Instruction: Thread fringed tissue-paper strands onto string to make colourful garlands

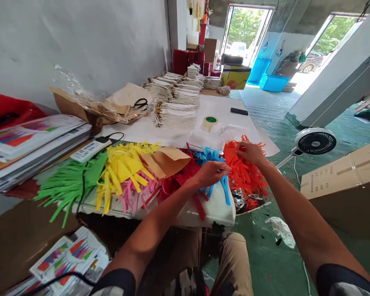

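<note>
My left hand (pixel 211 173) pinches a bunch of blue paper fringe (pixel 224 189) at the middle of the table. My right hand (pixel 249 153) is a short way to its right, with fingers closed on orange-red paper fringe (pixel 243 176). Red fringe (pixel 179 181) lies left of my left hand, partly under a folded kraft paper piece (pixel 163 162). Further left are pink fringe (pixel 131 197), yellow fringe (pixel 123 168) and green fringe (pixel 70 181). A crumpled silver foil (pixel 239 199) shows below the orange strips.
Stacks of white paper bags (pixel 175 98) stand beyond the fringe, near a tape roll (pixel 210 122), a phone (pixel 239 111) and black scissors (pixel 140 103). Printed sheets (pixel 33 144) pile up at left. A fan (pixel 315 141) and cardboard box (pixel 342 176) stand at right.
</note>
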Demonstrator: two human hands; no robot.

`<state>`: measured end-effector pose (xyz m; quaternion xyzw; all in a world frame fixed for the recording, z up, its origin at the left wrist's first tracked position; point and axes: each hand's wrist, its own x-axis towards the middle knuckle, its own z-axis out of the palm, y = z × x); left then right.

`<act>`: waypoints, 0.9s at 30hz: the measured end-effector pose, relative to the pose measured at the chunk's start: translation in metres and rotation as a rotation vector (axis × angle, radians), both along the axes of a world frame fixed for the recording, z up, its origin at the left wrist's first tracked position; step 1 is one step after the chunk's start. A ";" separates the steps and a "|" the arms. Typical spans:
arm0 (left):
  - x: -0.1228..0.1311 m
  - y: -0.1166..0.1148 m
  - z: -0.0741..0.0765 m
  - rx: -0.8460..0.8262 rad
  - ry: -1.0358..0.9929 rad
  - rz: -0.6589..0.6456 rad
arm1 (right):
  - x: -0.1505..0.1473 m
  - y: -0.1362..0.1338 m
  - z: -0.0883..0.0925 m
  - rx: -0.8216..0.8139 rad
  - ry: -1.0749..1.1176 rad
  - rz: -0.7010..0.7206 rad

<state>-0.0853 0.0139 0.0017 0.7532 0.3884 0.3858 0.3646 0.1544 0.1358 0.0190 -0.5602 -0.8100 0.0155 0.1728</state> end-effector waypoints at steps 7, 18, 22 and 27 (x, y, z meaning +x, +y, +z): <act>0.012 0.060 0.011 0.007 -0.019 0.360 | 0.033 -0.017 0.031 -0.078 0.136 0.160; 0.040 0.073 -0.002 -0.015 -0.054 0.389 | 0.037 -0.018 0.041 -0.207 0.609 0.181; 0.047 0.084 -0.004 -0.016 0.028 0.391 | 0.035 -0.009 0.050 -0.112 0.678 0.164; 0.043 0.097 0.001 -0.010 0.089 0.422 | 0.076 0.018 0.077 0.267 0.908 -0.008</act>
